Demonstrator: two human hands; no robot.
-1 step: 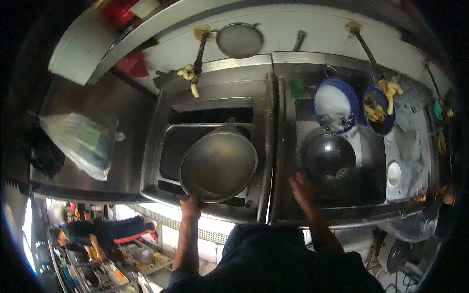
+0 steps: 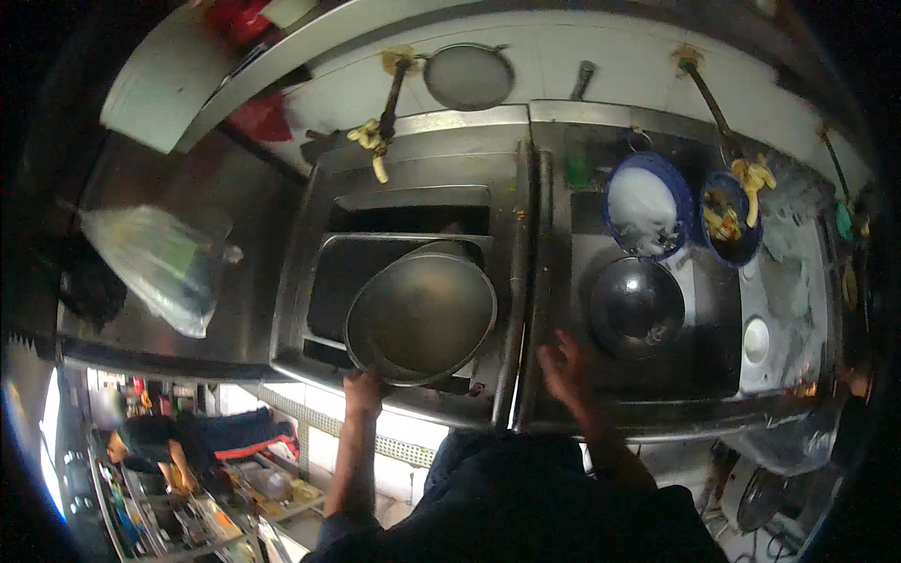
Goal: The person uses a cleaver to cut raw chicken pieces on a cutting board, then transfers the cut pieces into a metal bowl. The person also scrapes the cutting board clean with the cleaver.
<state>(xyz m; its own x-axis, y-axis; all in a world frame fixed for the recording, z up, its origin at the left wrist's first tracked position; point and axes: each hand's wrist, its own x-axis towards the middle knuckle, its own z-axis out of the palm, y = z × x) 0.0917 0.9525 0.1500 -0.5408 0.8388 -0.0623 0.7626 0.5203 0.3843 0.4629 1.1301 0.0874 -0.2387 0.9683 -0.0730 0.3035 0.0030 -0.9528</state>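
Observation:
A large round metal pot (image 2: 424, 314) sits tilted over the left sink basin (image 2: 328, 272), its mouth facing up toward me. Fingers closed on its near rim, my left hand (image 2: 363, 389) grips the pot from the lower left. My right hand (image 2: 563, 371) hangs over the near left part of the right sink, fingers apart and holding nothing. The nearest thing to it is a dark round pan (image 2: 637, 305) with a shiny surface, lying in that sink; the hand does not touch it.
Behind the pan stand a blue basin (image 2: 646, 202) of white suds and a smaller blue one (image 2: 730, 216) with food scraps. Taps (image 2: 375, 141) with cloth-like wraps reach over the sinks. A plastic bag (image 2: 155, 263) lies on the left counter. Another person (image 2: 178, 450) works at lower left.
My right hand has moved slightly left, toward the ridge between the sinks. My left hand keeps its grip on the pot, which looks about the same.

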